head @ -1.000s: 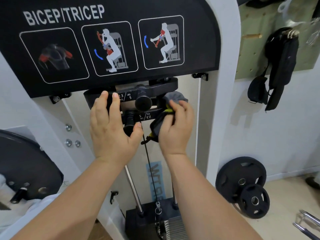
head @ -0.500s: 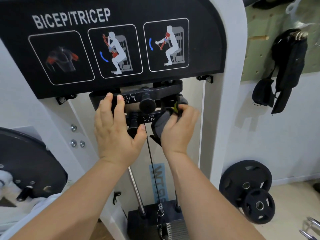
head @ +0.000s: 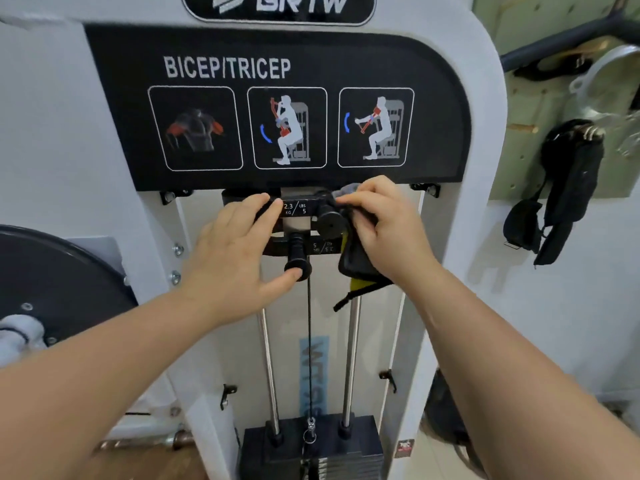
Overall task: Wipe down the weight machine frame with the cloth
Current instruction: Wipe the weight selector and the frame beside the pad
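My left hand lies flat and spread, fingers straight across the upper black add-on weight bar and thumb tip touching the lower knob; it steadies and holds nothing. My right hand has its fingers curled round the cloth, bunching it and pressing it against the right end of that bar, just beside the large round knob. A dark fold with a yellow tag hangs below the palm.

I judge the step in hand to be wiping the black fittings between my hands, with most of the machine not yet covered. Below my hands the cable and two chrome guide rods run down to the weight stack. Just outside my right hand stands the white upright of the weight machine frame; above my fingers sits the black exercise placard.

The next move, as I see it, calls for sliding the cloth outward onto that upright or up over the placard. It needs firm flat pressure and a tucked tag, so the tag does not snag the knob.
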